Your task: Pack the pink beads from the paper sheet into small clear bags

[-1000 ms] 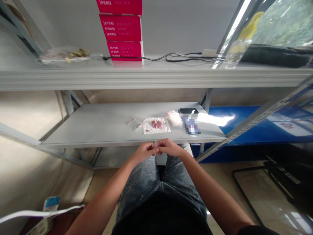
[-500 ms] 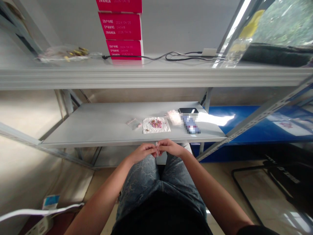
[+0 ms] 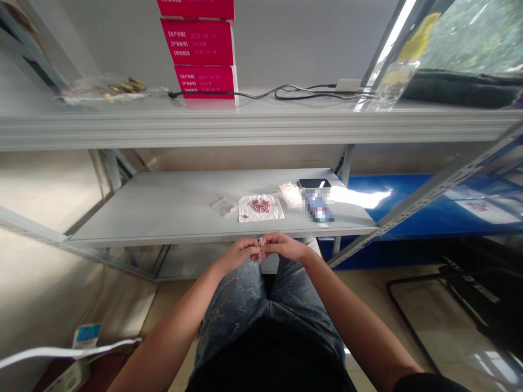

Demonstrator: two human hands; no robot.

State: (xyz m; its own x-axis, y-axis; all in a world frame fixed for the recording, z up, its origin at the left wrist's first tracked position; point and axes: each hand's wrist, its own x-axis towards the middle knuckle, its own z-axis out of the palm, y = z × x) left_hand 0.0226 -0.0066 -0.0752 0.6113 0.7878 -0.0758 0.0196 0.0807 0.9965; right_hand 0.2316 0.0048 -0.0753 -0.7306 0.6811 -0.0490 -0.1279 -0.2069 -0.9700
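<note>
Pinching a clear plastic piece [image 3: 261, 243] between them, left hand [image 3: 239, 253] and right hand [image 3: 285, 246] meet near the front edge of the shelf [image 3: 163, 204]; a light, even grip should serve best

Lighting is moderate and uneven. Strongest brightness enters through the window [image 3: 482, 41], above and right of the fingers [image 3: 270, 238]. White glare burns out part of the blue surface [image 3: 425, 209] to their right; a small reflection marks the black phone [image 3: 310, 183] beyond them. Soft shadows band the wall [image 3: 28, 283] leftward. The clear piece [image 3: 261, 242] between the fingers reads indistinct. Pixelation masks one item [image 3: 319, 206] beyond them, rightward.
</note>
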